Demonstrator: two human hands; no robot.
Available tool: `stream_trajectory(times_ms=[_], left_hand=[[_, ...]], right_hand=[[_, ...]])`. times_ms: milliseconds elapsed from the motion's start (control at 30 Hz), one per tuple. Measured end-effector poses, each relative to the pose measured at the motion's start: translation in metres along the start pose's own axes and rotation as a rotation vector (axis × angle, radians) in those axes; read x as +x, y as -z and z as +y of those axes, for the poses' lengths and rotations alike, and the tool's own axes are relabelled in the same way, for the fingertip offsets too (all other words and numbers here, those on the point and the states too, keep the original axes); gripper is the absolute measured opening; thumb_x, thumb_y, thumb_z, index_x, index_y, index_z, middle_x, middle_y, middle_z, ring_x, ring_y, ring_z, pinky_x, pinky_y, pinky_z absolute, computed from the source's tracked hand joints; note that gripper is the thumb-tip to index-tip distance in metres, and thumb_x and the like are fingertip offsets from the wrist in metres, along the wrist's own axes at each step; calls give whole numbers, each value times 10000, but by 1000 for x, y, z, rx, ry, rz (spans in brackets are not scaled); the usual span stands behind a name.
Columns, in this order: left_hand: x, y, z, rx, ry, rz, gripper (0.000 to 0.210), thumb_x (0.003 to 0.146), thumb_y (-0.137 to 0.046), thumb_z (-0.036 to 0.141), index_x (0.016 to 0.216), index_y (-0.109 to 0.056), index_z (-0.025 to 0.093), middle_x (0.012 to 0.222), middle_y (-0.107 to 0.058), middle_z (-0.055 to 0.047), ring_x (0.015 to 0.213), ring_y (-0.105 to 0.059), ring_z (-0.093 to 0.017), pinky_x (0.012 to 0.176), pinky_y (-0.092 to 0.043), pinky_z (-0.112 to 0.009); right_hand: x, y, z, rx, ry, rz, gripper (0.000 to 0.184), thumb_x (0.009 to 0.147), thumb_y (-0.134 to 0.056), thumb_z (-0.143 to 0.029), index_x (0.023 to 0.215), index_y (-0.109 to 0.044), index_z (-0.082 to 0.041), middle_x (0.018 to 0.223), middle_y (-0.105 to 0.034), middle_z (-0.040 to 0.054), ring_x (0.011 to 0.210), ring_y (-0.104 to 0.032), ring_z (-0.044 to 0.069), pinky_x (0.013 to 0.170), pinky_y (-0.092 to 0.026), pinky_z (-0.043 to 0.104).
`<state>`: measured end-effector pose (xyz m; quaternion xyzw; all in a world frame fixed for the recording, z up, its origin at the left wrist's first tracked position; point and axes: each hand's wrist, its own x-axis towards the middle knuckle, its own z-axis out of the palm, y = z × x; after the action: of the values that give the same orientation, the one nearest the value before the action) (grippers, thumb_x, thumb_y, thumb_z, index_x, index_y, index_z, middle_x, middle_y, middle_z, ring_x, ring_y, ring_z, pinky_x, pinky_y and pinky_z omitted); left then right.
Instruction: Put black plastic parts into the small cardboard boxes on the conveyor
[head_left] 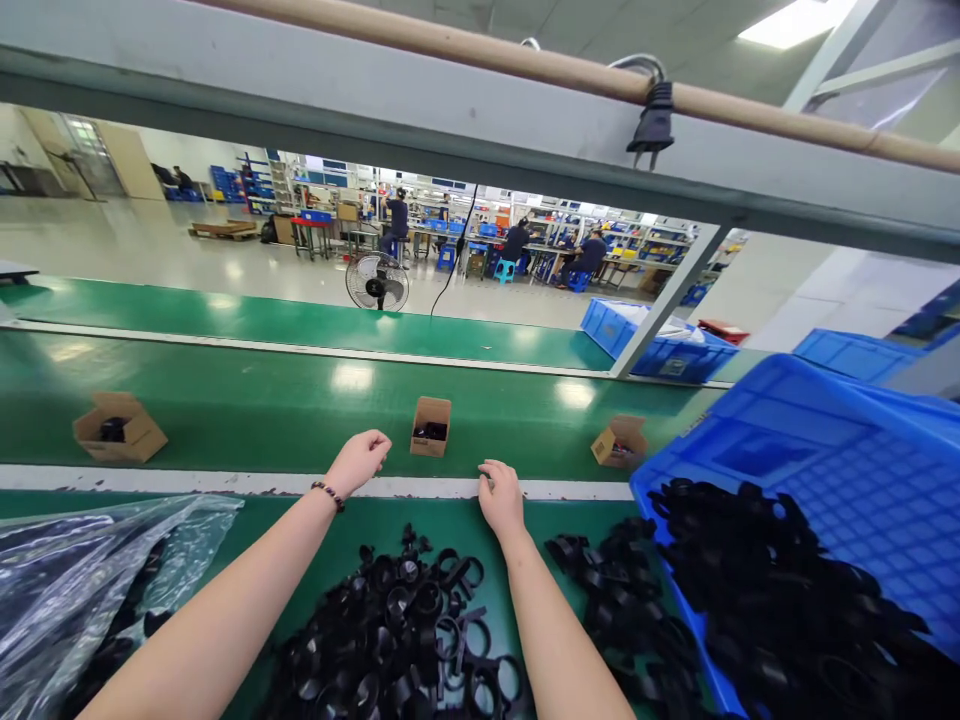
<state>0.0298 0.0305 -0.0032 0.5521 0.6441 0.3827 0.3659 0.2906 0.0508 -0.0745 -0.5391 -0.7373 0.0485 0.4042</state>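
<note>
My left hand hovers over the green belt, its fingers curled in. Whatever it may hold is hidden. A dark beaded bracelet circles that wrist. Just right of it stands a small open cardboard box with black parts inside. Over the pale strip at the belt's edge, right of this box, is my right hand, thumb and fingers loosely apart, nothing visible in it. Between my forearms lies a heap of black plastic rings and cup-shaped parts on the green work surface.
Another cardboard box stands on the belt at left and one at right. A tilted blue crate of black parts is at right, beside more loose black parts. A clear plastic bag lies left. A metal frame crosses overhead.
</note>
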Motion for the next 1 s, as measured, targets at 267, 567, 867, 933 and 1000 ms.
stream_trajectory(times_ms=[267, 567, 867, 933, 1000], left_hand=[[-63, 20, -38, 327, -187, -529, 236, 661, -469, 231, 826, -635, 201, 866, -616, -11, 779, -547, -154, 706, -405, -234], [-50, -6, -40, 321, -212, -484, 212, 690, -435, 228, 802, -608, 181, 658, -585, 14, 625, -525, -128, 591, -382, -208], [-43, -23, -33, 372, -263, -494, 180, 684, -446, 238, 696, -620, 195, 696, -634, -9, 673, -552, -153, 607, -375, -224], [-44, -19, -38, 331, -191, -443, 175, 689, -444, 266, 681, -599, 187, 671, -622, -7, 643, -544, -150, 580, -371, -223], [-45, -12, -44, 282, -109, -403, 177, 683, -452, 299, 678, -582, 179, 647, -607, -4, 612, -531, -145, 551, -361, -220]], right_hand=[[-2, 1, -8, 40, -52, -149, 234, 760, -369, -175, 831, -592, -183, 861, -601, 39, 840, -516, 162, 776, -409, 291], [0, 1, -8, 46, -79, -192, 244, 769, -366, -217, 829, -600, -184, 849, -605, 42, 822, -529, 162, 776, -406, 301], [3, 13, -16, 74, -124, -232, 229, 765, -385, -235, 822, -598, -173, 824, -599, 39, 760, -523, 149, 716, -405, 275], [5, 28, -26, 117, -134, -373, 215, 762, -406, -251, 794, -603, -171, 751, -591, 20, 683, -515, 130, 649, -401, 245], [6, 47, -40, 180, -104, -644, 187, 741, -463, -277, 754, -618, -173, 683, -580, -3, 625, -507, 112, 588, -387, 214]])
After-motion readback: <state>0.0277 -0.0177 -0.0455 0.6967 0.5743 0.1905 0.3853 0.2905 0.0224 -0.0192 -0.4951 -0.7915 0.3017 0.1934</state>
